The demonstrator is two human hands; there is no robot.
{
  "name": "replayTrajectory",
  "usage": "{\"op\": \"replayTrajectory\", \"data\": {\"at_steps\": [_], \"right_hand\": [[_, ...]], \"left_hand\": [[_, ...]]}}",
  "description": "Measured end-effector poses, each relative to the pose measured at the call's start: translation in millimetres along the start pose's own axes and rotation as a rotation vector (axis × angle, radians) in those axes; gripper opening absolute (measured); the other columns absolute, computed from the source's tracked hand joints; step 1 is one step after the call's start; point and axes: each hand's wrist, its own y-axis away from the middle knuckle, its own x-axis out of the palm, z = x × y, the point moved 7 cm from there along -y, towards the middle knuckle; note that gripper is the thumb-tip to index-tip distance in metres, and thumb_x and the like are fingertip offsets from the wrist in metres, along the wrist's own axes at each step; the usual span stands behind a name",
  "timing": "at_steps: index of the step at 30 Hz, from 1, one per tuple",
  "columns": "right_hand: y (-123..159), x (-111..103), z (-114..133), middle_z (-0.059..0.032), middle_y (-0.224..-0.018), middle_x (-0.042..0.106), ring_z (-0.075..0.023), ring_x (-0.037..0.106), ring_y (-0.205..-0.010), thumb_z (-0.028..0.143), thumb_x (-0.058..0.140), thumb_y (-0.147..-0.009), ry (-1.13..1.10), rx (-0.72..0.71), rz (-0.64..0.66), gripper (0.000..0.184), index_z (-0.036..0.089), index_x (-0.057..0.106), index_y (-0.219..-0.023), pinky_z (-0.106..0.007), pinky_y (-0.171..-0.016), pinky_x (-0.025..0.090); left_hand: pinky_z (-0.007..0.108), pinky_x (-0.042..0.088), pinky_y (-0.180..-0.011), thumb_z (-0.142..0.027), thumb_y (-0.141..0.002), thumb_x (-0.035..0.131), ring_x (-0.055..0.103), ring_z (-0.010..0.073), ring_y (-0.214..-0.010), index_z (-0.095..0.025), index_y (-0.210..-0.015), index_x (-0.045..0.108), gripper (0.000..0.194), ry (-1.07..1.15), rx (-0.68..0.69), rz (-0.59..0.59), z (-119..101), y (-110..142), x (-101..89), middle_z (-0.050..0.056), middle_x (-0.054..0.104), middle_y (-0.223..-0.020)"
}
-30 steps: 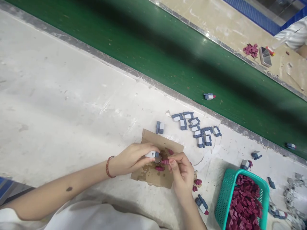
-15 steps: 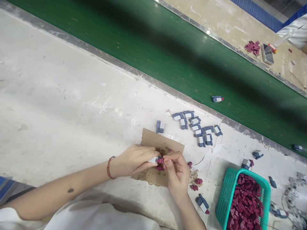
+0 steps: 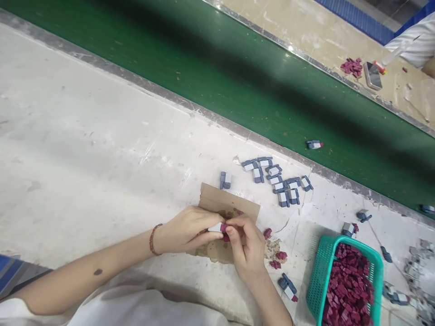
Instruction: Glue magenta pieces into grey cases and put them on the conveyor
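My left hand pinches a small grey-and-white plastic part over a stained piece of cardboard. My right hand meets it from the right, its fingers closed on a small maroon piece pressed against the end of the grey part. A red cord bracelet is on my left wrist. Loose maroon pieces lie just right of my right hand.
A cluster of grey-and-white parts lies beyond the cardboard. A teal basket full of maroon pieces stands at the lower right. A green conveyor belt carries an assembled part. Another person's sleeve shows at the top right.
My hands have closed together: the maroon piece, held apart from the grey part a second ago, now sits pressed against its end. The part on the belt has drifted right.
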Motion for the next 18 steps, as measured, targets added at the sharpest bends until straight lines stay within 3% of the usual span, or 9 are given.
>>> {"op": "replayTrajectory", "data": {"at_steps": [4, 9, 15, 18], "right_hand": [[-1.8, 2.1, 18.0, -0.0014, -0.062, 0.057, -0.0153, 0.052, -0.057, 0.029, 0.026, -0.104, 0.215, -0.231, 0.096, 0.04, 0.021, 0.053, -0.074, -0.027, -0.053, 0.039], [1.1, 4.9, 21.1, 0.0003, -0.058, 0.051, -0.0149, 0.046, -0.052, 0.026, 0.022, -0.104, 0.323, -0.248, 0.092, 0.043, 0.022, 0.047, -0.069, -0.028, -0.05, 0.035], [4.7, 3.3, 21.0, -0.0009, -0.059, 0.054, -0.0155, 0.048, -0.054, 0.029, 0.017, -0.104, 0.386, -0.24, 0.085, 0.048, 0.022, 0.049, -0.069, -0.028, -0.052, 0.036], [5.0, -11.8, 25.9, -0.0023, -0.064, 0.059, -0.0167, 0.053, -0.06, 0.03, 0.02, -0.104, 0.359, -0.225, 0.098, 0.046, 0.021, 0.054, -0.074, -0.029, -0.056, 0.04]], "left_hand": [[0.023, 0.033, -0.05, -0.043, -0.101, 0.029, 0.044, 0.0124, -0.051, -0.019, -0.077, 0.046, 0.038, 0.205, -0.141, 0.134, -2.7, 0.7, 3.0, -0.003, 0.049, -0.061], [0.023, 0.033, -0.052, -0.042, -0.098, 0.032, 0.042, 0.0128, -0.054, -0.02, -0.073, 0.042, 0.036, 0.294, -0.262, 0.2, -1.8, 1.2, 7.4, -0.004, 0.045, -0.061], [0.024, 0.035, -0.053, -0.037, -0.098, 0.034, 0.048, 0.0139, -0.055, -0.02, -0.072, 0.044, 0.033, 0.219, -0.215, 0.211, -13.7, -5.8, 4.8, -0.002, 0.05, -0.063], [0.024, 0.039, -0.056, -0.034, -0.096, 0.041, 0.057, 0.017, -0.061, -0.02, -0.076, 0.053, 0.027, 0.182, -0.161, 0.207, -21.6, -15.7, -2.6, 0.001, 0.062, -0.07]]}}
